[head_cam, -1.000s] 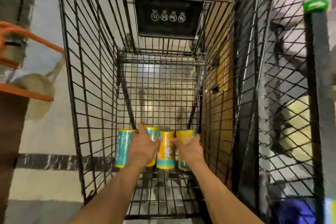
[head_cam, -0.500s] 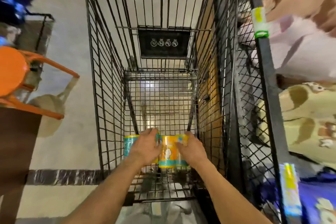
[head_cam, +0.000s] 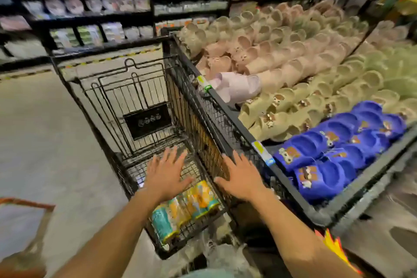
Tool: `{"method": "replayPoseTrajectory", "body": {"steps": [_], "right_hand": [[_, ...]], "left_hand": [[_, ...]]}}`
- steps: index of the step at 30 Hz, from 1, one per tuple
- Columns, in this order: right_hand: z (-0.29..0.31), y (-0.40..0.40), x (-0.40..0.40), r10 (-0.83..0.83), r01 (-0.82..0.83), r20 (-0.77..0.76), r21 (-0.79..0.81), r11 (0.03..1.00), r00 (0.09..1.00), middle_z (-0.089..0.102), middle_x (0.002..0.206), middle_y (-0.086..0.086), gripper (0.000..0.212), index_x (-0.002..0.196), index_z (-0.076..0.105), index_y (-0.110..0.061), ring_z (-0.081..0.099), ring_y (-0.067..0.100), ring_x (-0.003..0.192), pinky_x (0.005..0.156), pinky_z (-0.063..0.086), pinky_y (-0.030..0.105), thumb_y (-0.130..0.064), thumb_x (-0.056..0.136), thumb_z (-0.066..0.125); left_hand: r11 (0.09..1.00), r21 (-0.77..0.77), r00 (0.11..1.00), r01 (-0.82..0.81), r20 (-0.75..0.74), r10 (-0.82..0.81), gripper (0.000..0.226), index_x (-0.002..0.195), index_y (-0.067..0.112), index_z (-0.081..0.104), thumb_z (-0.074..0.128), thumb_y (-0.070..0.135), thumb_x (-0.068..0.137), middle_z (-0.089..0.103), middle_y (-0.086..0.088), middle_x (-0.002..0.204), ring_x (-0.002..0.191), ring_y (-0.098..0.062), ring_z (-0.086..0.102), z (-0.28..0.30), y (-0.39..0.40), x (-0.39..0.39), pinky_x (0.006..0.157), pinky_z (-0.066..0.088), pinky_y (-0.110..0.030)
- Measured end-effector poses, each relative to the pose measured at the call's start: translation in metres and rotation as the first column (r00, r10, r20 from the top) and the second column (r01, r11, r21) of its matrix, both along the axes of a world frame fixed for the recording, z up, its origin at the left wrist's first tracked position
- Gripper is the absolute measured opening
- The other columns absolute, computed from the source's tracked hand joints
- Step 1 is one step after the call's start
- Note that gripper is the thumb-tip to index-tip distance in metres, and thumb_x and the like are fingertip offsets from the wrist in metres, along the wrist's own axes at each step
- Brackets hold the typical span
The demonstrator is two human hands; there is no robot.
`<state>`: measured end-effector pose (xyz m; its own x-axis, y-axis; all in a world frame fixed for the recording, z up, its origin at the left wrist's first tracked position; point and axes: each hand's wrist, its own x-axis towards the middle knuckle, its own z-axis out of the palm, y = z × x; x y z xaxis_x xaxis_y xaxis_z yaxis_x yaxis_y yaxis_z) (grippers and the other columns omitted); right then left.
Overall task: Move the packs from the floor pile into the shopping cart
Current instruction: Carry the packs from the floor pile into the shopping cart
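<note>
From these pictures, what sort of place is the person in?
Most likely a retail shop. A wire shopping cart stands in an aisle, beside a display bin heaped with blue slippers, and dark shelves of packaged goods line the back.

We see the shopping cart (head_cam: 126,88), black wire, standing on a pale floor (head_cam: 45,131). On its wire bottom, at the near end, lies a row of packs (head_cam: 187,207), teal and orange, side by side and touching; we cannot tell their count for sure. Just beside the cart on its right stands a black display bin (head_cam: 334,207); on it lie heaps of slippers, blue ones (head_cam: 338,153) nearest, beige ones (head_cam: 300,101) next, pink ones (head_cam: 270,52) farther back.
</note>
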<state>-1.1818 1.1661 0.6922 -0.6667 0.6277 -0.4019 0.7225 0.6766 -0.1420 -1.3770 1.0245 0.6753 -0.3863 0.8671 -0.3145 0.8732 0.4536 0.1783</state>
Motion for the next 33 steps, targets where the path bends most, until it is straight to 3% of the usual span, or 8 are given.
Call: {"method": "replayPoseTrajectory", "body": {"steps": [4,9,12,17,21,25,29,33], "right_hand": [[0.031,-0.062,0.061,-0.199,0.205,-0.06,0.11,0.973,0.978,0.006,0.17,0.012,0.09,0.163,0.007,-0.028,0.008,0.032,0.156,0.124,0.017,0.051,-0.078,0.092,0.034],[0.053,-0.166,0.175,-0.559,0.584,-0.182,0.127,0.802,0.809,0.03,0.164,0.01,0.087,0.158,0.028,-0.027,0.033,0.031,0.148,0.118,0.032,0.046,-0.077,0.087,0.04],[0.061,-0.242,0.26,-0.74,0.761,-0.18,0.16,0.628,0.648,0.039,0.158,0.008,0.081,0.156,0.032,-0.025,0.041,0.031,0.141,0.11,0.039,0.044,-0.073,0.091,0.044],[0.068,-0.409,0.392,-0.953,0.969,-0.209,0.154,0.191,0.221,0.039,0.158,0.008,0.082,0.157,0.031,-0.027,0.04,0.032,0.142,0.109,0.04,0.044,-0.075,0.091,0.04],[0.069,-0.577,0.466,-0.952,0.967,-0.253,0.142,-0.209,-0.169,0.05,0.148,0.005,0.086,0.15,0.042,-0.025,0.05,0.033,0.132,0.104,0.046,0.045,-0.079,0.084,0.038],[0.079,-0.738,0.515,-0.864,0.861,-0.224,0.144,-0.487,-0.451,0.05,0.148,0.005,0.08,0.151,0.038,-0.027,0.048,0.033,0.133,0.107,0.043,0.047,-0.075,0.087,0.039],[0.08,-0.868,0.533,-0.738,0.714,-0.221,0.189,-0.674,-0.637,0.046,0.151,0.006,0.072,0.151,0.037,-0.028,0.044,0.032,0.137,0.106,0.04,0.046,-0.068,0.092,0.047],[0.074,-0.959,0.544,-0.62,0.595,-0.201,0.173,-0.785,-0.759,0.036,0.16,0.01,0.079,0.156,0.03,-0.028,0.037,0.033,0.144,0.114,0.036,0.047,-0.072,0.091,0.042]], "left_hand": [[0.963,0.071,0.965,0.262,-0.009,-0.262,0.088,0.161,0.03,-0.005,0.026,0.077,0.092,-0.013,-0.004,0.167,0.155,-0.026,-0.012,0.033,-0.01,0.041,0.122,-0.002,-0.055],[0.802,0.128,0.811,0.584,-0.037,-0.585,0.085,0.159,0.03,0.019,0.028,0.077,0.089,0.017,-0.003,0.167,0.153,-0.024,0.018,0.058,-0.029,0.14,0.122,0.016,-0.05],[0.613,0.16,0.63,0.773,-0.088,-0.772,0.099,0.156,0.027,0.03,0.011,0.082,0.075,0.031,-0.005,0.162,0.148,-0.026,0.03,0.071,-0.044,0.222,0.119,0.024,-0.048],[0.247,0.195,0.276,0.949,-0.142,-0.951,0.096,0.151,0.026,0.039,0.011,0.08,0.077,0.043,-0.006,0.155,0.141,-0.03,0.041,0.088,-0.109,0.388,0.115,0.029,-0.048],[-0.094,0.198,-0.065,0.976,-0.147,-0.987,0.082,0.152,0.029,0.037,0.026,0.078,0.087,0.044,-0.003,0.154,0.141,-0.028,0.041,0.096,-0.21,0.529,0.111,0.035,-0.046],[-0.391,0.218,-0.359,0.894,-0.172,-0.917,0.075,0.148,0.026,0.042,0.033,0.072,0.089,0.053,-0.002,0.144,0.131,-0.029,0.049,0.103,-0.343,0.655,0.102,0.042,-0.045],[-0.602,0.244,-0.585,0.76,-0.145,-0.798,0.077,0.15,0.027,0.038,0.033,0.073,0.088,0.046,-0.001,0.152,0.138,-0.028,0.042,0.104,-0.475,0.739,0.109,0.037,-0.046],[-0.735,0.206,-0.72,0.646,-0.156,-0.677,0.096,0.155,0.027,0.03,0.014,0.082,0.077,0.033,-0.003,0.161,0.147,-0.026,0.031,0.094,-0.578,0.798,0.118,0.025,-0.045]]}}
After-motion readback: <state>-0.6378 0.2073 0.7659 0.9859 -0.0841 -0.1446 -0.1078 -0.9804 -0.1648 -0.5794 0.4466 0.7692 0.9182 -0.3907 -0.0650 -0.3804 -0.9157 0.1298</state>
